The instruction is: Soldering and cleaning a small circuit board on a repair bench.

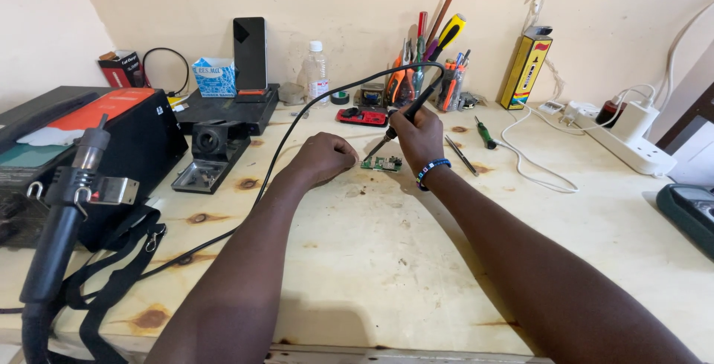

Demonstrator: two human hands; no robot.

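A: Near edge first. What's there?

B: Pale wooden bench (387,260) with burn marks. Near left, a hot-air handpiece (71,185) hangs in a holder beside a black station (141,141) with an orange top. Black strap (119,260) trails off it.

A: Arms?

B: Both forearms reach from the near edge toward mid-bench. Left hand (323,157) is curled into a loose fist, knuckles up, resting on the bench just left of a small green circuit board (382,163). Can't tell if it pinches anything.

A: Right?

B: Right hand (418,137) is closed around a soldering iron (405,115), pen grip, tip angled down-left to the board's left end. Beaded bracelet (433,168) on that wrist. The iron's black cable (297,122) arcs up over the hand, then runs left and near across the bench.

A: Board position?

B: Flat on the bench, mid-distance, between the two hands, hands near but apart.

A: Beyond?

B: Tweezers (462,155) and a green screwdriver (485,133) right of the hand. Iron stand (212,152) left. Far: phone (250,52) propped upright, clear bottle (317,72), tool holder (424,70) with pliers and screwdrivers, yellow box (526,70), white power strip (628,145) far right, against a cream wall.
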